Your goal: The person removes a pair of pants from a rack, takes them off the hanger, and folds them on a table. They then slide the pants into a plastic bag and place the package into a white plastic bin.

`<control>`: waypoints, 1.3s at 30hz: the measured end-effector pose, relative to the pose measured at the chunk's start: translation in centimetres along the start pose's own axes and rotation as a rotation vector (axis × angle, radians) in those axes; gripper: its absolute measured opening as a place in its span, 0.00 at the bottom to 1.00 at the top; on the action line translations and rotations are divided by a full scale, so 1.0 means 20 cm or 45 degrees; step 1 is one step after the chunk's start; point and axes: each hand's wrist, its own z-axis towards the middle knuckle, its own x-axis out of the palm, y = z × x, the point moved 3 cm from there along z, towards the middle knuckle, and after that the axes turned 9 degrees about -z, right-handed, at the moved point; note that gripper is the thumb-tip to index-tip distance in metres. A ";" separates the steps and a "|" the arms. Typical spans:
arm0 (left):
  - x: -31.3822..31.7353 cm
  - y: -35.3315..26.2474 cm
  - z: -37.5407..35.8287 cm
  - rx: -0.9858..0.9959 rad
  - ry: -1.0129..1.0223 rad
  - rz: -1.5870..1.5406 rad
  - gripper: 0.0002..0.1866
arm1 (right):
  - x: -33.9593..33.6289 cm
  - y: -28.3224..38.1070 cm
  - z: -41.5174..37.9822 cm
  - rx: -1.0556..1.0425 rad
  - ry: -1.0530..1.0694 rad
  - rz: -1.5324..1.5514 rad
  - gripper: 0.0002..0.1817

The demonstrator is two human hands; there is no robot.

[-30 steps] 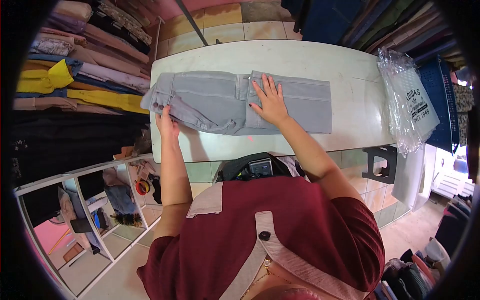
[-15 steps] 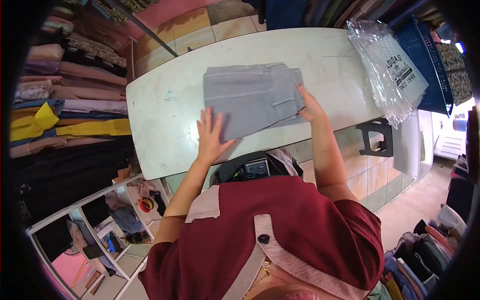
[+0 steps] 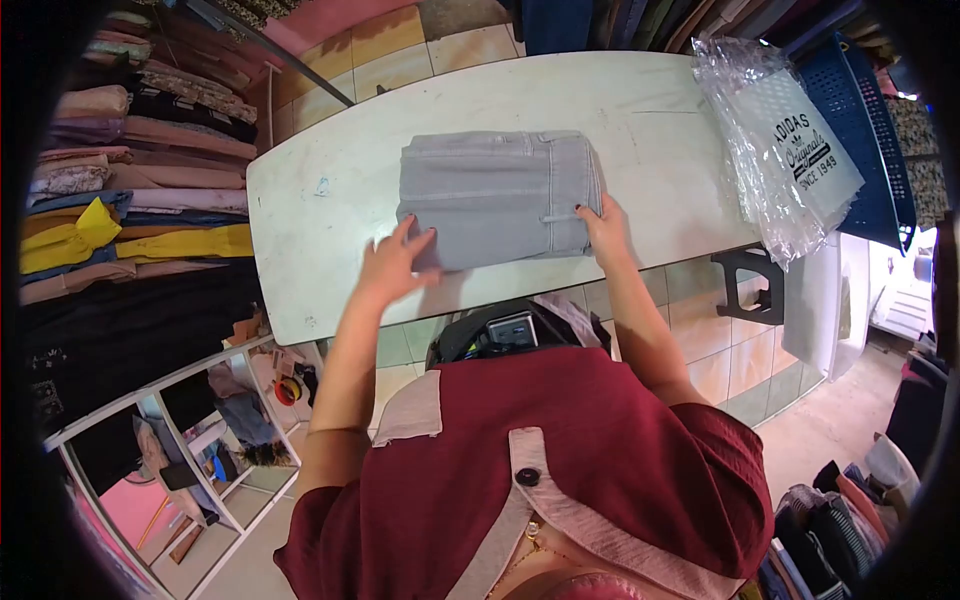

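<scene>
Folded grey trousers (image 3: 480, 200) lie flat on the white table (image 3: 320, 240), the waistband with its belt loops at the right end. My left hand (image 3: 395, 265) is at their lower left corner, fingers spread, the fingertips over the edge of the cloth. At the right edge my right hand (image 3: 607, 232) grips the waistband end, thumb on top and the other fingers behind or under it, partly hidden.
Clear plastic bags with a printed one (image 3: 800, 150) lie at the table's right end beside a blue basket (image 3: 860, 140). Stacked clothes (image 3: 180, 200) fill the left. A black stool (image 3: 750, 288) stands below the table.
The waistband end has been straightened and now lies squarely over the layers below. My left hand has shifted a little left and down; my right hand has moved slightly down and left.
</scene>
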 end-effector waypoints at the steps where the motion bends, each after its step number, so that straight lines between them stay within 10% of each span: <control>1: -0.08 0.03 0.08 0.009 -0.070 -0.054 0.29 | 0.00 0.04 0.01 -0.011 0.005 -0.109 0.21; 4: -0.32 -0.05 0.32 0.455 -0.943 0.002 0.28 | -0.01 0.17 0.06 -0.090 0.057 -0.402 0.20; 8: -0.11 0.04 0.55 0.406 -0.801 -0.303 0.25 | -0.01 0.29 0.32 -0.355 -0.067 -0.775 0.22; 13: 0.07 -0.15 0.38 -0.336 -0.957 -0.186 0.29 | -0.12 0.37 0.44 -0.636 -0.433 -0.702 0.29; 17: 0.16 -0.29 0.24 -0.235 -0.695 -0.409 0.31 | 0.04 0.21 0.16 -0.496 -0.340 -0.773 0.38; 19: 0.19 -0.35 0.20 0.364 -0.920 -0.377 0.30 | 0.09 0.17 0.14 -0.436 -0.293 -0.873 0.40; 24: 0.35 -0.29 0.24 0.412 -0.866 -0.923 0.28 | 0.09 0.24 0.32 -0.842 -0.049 -0.958 0.42; 26: 0.35 -0.33 0.25 -0.113 -0.683 -0.931 0.29 | 0.09 0.26 0.34 -0.844 -0.058 -1.060 0.42; 32: 0.15 -0.33 0.36 -0.572 -0.443 -1.164 0.31 | 0.09 0.33 0.35 -0.578 -0.263 -1.056 0.38; 36: 0.10 -0.39 0.45 -0.481 -0.459 -1.008 0.28 | 0.08 0.34 0.39 -0.235 -0.181 -0.905 0.29; 39: 0.18 -0.32 0.49 0.123 -0.776 -1.138 0.27 | 0.07 0.29 0.34 -0.456 -0.329 -0.591 0.24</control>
